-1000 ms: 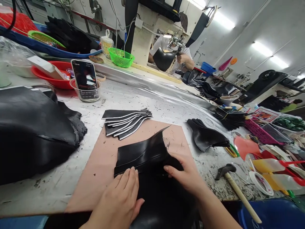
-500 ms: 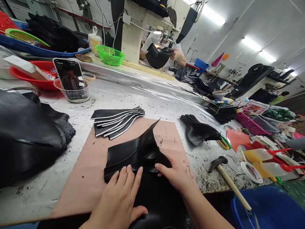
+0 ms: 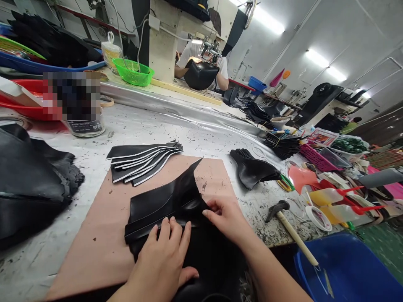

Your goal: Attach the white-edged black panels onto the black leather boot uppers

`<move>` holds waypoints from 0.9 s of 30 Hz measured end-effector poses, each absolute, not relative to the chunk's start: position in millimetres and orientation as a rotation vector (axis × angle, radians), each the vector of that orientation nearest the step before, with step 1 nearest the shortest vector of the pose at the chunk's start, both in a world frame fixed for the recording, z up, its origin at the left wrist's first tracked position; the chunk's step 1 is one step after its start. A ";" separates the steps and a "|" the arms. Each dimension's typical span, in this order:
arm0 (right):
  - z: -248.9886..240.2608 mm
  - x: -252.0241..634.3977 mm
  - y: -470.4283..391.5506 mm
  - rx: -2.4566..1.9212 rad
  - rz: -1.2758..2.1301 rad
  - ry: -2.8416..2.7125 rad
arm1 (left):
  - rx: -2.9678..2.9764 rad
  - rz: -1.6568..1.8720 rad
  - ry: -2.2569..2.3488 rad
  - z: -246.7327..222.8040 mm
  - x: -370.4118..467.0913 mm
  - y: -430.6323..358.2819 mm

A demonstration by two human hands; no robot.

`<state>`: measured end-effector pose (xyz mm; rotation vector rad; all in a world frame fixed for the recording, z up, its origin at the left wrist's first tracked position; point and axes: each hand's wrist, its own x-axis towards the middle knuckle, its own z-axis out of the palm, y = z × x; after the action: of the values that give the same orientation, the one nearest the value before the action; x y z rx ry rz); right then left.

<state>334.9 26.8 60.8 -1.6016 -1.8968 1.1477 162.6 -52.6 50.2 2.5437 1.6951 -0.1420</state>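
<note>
A black leather piece (image 3: 157,201) with a seam and a pointed tip lies on the pinkish-tan board (image 3: 103,235), its near part hanging toward me over the table edge. My left hand (image 3: 166,256) rests on the leather, fingers stretched out and thumb apart. At the leather's right edge, my right hand (image 3: 225,218) pinches the rim between thumb and curled fingers. Beyond the leather, black strips with white edges (image 3: 145,161) lie fanned out across the board's far left corner. To the right sits a stack of curved black leather pieces (image 3: 253,167).
A hammer (image 3: 292,235) lies at the table's right edge above a blue bin (image 3: 343,260). Glue bottles (image 3: 330,196) and tape stand farther right. A large black leather pile (image 3: 34,188) fills the left. Across the table, a person works at a sewing machine (image 3: 166,50).
The view has shifted a little, so the table's things sit farther left. My right hand has moved up along the leather's edge and its fingers have curled in. My left hand stays flat.
</note>
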 end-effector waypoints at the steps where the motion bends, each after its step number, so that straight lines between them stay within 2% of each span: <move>1: 61.8 338.3 30.5 -1.628 1.134 -1.900 | 2.538 -0.148 1.695 51.5 162.6 -52.1; 13: 59.0 344.1 63.2 -1.686 1.378 -1.938 | 2.646 -0.034 1.590 42.8 167.5 -46.0; 21: 56.3 350.1 66.9 -1.701 1.309 -2.005 | 2.668 -0.061 1.473 48.1 176.7 -35.8; 27: 63.3 365.1 76.4 -1.575 1.532 -2.090 | 2.615 -0.122 1.396 47.8 179.8 -33.2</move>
<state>365.1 76.4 63.3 -1.5751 -2.0897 1.5322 179.8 -33.2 47.8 2.6146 1.3962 -0.1222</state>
